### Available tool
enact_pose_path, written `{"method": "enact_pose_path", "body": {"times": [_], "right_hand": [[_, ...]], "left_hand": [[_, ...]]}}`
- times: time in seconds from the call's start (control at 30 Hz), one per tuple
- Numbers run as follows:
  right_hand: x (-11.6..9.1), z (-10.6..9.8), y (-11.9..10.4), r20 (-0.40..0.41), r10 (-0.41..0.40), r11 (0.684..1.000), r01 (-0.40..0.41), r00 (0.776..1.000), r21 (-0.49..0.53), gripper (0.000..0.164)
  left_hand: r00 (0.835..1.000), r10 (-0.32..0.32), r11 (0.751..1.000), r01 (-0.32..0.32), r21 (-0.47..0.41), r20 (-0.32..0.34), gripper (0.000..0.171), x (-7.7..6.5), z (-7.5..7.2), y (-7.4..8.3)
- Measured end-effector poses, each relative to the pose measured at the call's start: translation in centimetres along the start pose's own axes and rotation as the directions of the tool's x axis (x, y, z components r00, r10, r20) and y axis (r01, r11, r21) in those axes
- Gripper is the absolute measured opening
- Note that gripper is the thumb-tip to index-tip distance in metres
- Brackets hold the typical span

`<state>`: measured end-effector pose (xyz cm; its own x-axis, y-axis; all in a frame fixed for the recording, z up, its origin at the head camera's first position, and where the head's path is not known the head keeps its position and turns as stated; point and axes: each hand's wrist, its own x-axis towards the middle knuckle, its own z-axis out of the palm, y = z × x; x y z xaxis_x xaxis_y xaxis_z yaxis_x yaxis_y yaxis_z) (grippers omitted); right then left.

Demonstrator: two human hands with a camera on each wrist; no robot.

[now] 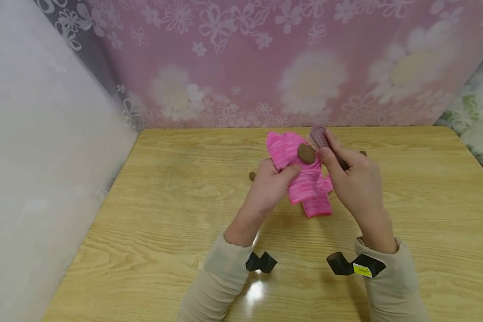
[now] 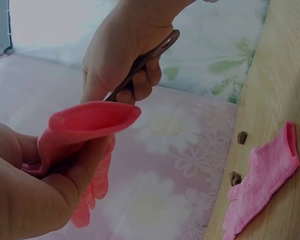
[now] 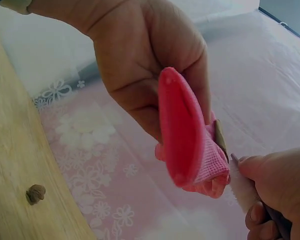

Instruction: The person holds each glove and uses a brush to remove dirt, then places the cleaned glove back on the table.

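Observation:
My left hand (image 1: 267,185) grips a pink knitted glove (image 1: 303,185), its cuff opening toward me. A flattened brown clay-like lump (image 1: 306,153) sits on the glove's upper side. In my right hand (image 1: 356,179) is a small brush with a dark handle (image 2: 140,62) and a dotted purple head (image 1: 319,136); pale bristles (image 3: 244,190) show in the right wrist view. The brush head is close beside the lump, and I cannot tell whether they touch. A second pink glove (image 1: 319,208) lies on the table under the held one.
Small brown lumps (image 1: 252,176) lie on the wooden table (image 1: 165,214), one left of the gloves and another lump (image 1: 363,153) behind my right hand. A pink flowered curtain (image 1: 241,76) hangs along the back edge, and a white wall (image 1: 44,134) stands at the left.

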<state>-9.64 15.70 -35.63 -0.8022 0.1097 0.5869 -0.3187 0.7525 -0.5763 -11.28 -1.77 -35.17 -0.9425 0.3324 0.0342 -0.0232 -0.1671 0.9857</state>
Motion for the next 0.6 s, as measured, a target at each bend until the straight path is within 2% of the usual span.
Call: {"method": "enact_pose_path", "body": {"times": [0.1,0.2,0.27,0.33,0.4,0.5,0.6], "right_hand": [[0.0,-0.5,0.2,-0.014,0.061,0.998,-0.061,0.998,0.016,0.038],[0.1,-1.2,0.0,-0.039,0.113,0.992,-0.110,0.993,0.069,0.037],[0.1,-1.5,-0.3,-0.059,0.098,0.989,-0.090,0.993,0.118,0.038],[0.1,-1.6,-0.9,-0.070,0.034,0.986,-0.022,0.997,0.165,0.039],[0.0,-1.4,-1.5,-0.077,-0.067,0.979,0.080,0.995,0.189,0.039],[-0.2,-0.6,-2.4,-0.090,-0.204,0.956,0.218,0.975,0.195,0.035],[-0.5,0.3,-3.0,-0.103,-0.288,0.943,0.300,0.952,0.140,0.036]], "left_hand": [[1.000,-0.002,1.000,0.002,-0.010,-0.015,0.019,0.0,-0.2,-0.1],[0.998,-0.014,1.000,0.013,-0.026,-0.056,0.018,0.0,-0.4,0.0],[0.997,-0.019,0.999,0.016,-0.035,-0.078,0.017,0.0,-0.6,0.2],[0.996,-0.019,0.999,0.015,-0.049,-0.085,0.019,0.1,-0.7,0.3],[0.997,-0.014,0.997,0.008,-0.075,-0.075,0.023,0.1,-0.7,0.3],[0.999,0.009,0.986,-0.018,-0.164,-0.053,0.033,0.3,-0.5,0.4],[0.997,0.037,0.971,-0.052,-0.233,-0.069,0.041,0.4,-0.4,0.3]]}}
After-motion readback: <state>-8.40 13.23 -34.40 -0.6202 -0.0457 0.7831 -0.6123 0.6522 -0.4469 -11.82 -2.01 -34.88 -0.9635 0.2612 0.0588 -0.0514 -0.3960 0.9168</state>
